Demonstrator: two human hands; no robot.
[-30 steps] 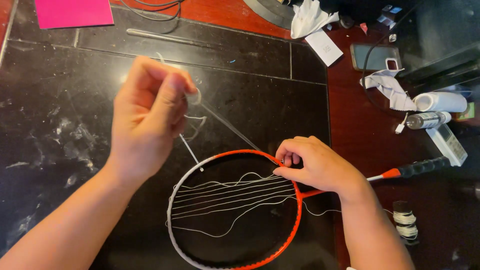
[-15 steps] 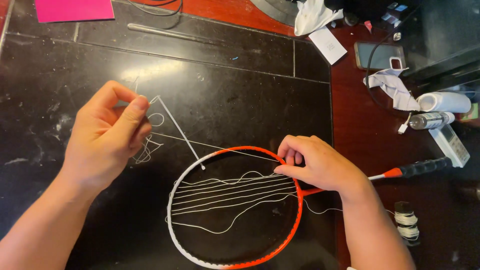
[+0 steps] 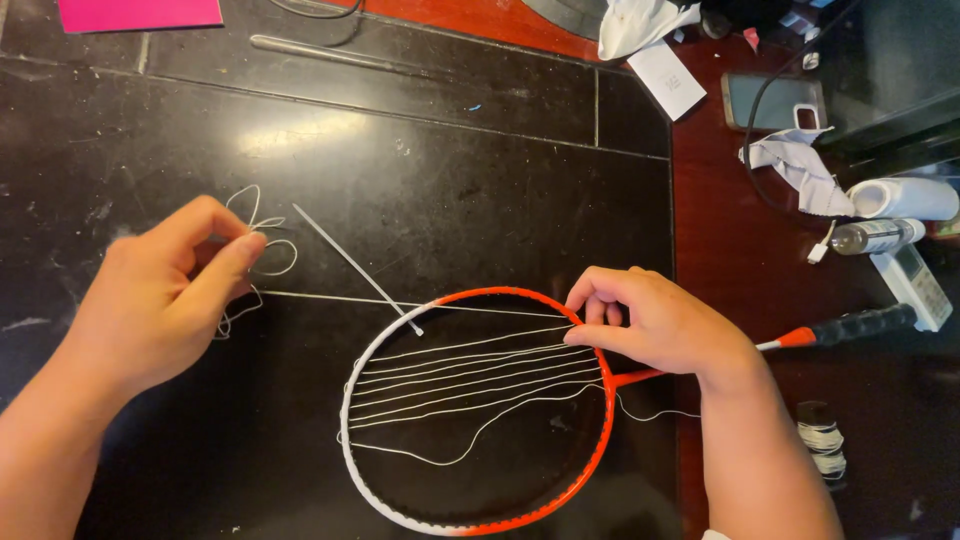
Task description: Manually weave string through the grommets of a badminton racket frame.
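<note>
An orange and white badminton racket (image 3: 600,420) lies on a black stone table (image 3: 450,180), partly strung with several white strings. My right hand (image 3: 650,325) pinches the frame's upper right rim where the strings enter. My left hand (image 3: 165,295), to the left of the racket, is closed on white string (image 3: 330,299), with loose loops bunched at its fingertips. One strand runs taut from that hand across to the racket rim. A thin white stick (image 3: 355,268) lies slanted against the frame's top left.
To the right on red wood lie the racket's black grip (image 3: 865,323), a string spool (image 3: 822,435), a small bottle (image 3: 878,236), a white roll (image 3: 905,198), a remote (image 3: 915,285), white cloths (image 3: 795,165), a phone (image 3: 770,95) and a card (image 3: 672,80). Pink paper (image 3: 140,12) sits far left.
My left hand has moved down and left, pulling the string taut across the racket. The slack top string in the frame has straightened. My right hand stays on the rim.
</note>
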